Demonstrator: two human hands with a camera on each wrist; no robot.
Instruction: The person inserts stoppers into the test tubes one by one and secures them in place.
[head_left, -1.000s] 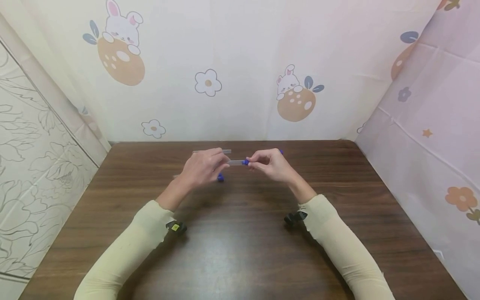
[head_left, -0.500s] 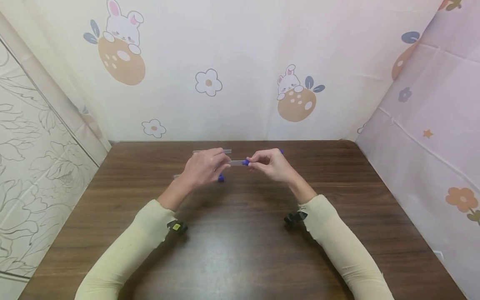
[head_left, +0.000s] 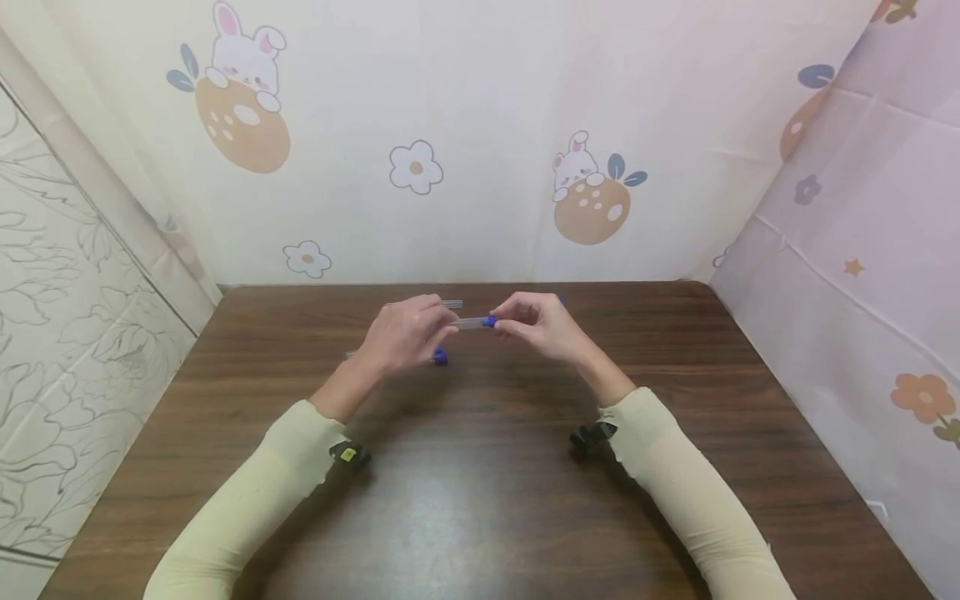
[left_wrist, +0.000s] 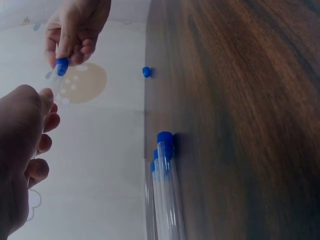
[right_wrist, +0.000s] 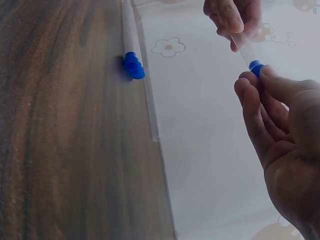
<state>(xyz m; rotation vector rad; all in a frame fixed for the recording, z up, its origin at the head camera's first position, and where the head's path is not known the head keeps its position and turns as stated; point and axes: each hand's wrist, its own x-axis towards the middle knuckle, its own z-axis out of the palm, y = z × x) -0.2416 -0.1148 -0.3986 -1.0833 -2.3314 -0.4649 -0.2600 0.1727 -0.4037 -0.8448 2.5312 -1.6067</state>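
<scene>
Above the far part of the table, a clear test tube (head_left: 471, 323) is held between both hands. My left hand (head_left: 408, 333) grips its body, with much of the tube covered by the fingers. My right hand (head_left: 542, 327) pinches the blue cap (right_wrist: 256, 68) at the tube's right end, between thumb and fingertips. In the left wrist view this cap (left_wrist: 61, 66) sits at the tube's mouth; whether it is fully seated I cannot tell. Below the left hand, several capped test tubes (left_wrist: 169, 190) lie side by side on the table, partly hidden in the head view.
Behind the left hand lies another clear tube (head_left: 452, 303), near the table's back edge; in the right wrist view its end (right_wrist: 151, 110) shows without a cap. A loose blue cap (left_wrist: 146, 72) lies beyond the right hand. A printed curtain (head_left: 480, 225) hangs behind the wooden table (head_left: 465, 500).
The right hand and the cap have risen slightly, so the held tube tilts up a little toward the right. Both hands keep their hold; the things on the table have not moved.
</scene>
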